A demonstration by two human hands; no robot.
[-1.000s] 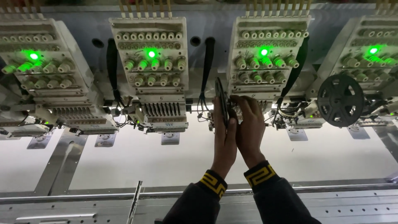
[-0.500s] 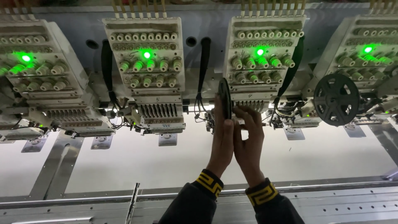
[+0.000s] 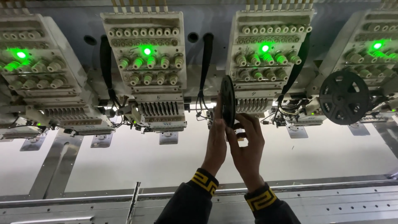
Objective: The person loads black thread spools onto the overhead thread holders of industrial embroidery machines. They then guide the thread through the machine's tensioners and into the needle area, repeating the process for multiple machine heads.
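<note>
Both my hands reach up to a black spoked reel (image 3: 227, 101), seen edge-on beside the third embroidery head (image 3: 265, 62). My left hand (image 3: 217, 141) lies flat against the reel's left face. My right hand (image 3: 248, 147) curls its fingers under the reel's lower rim and around its hub. Dark sleeves with yellow patterned cuffs cover both wrists. What sits behind the reel is hidden.
Several cream embroidery heads with green lights hang in a row; the second head (image 3: 147, 66) is left of my hands. A second black reel (image 3: 344, 97) is mounted at the right. White fabric (image 3: 137, 159) stretches below, with a metal rail (image 3: 331, 199) along the front.
The view has shifted slightly. My hands stay on the reel, which has risen a little against the third head.
</note>
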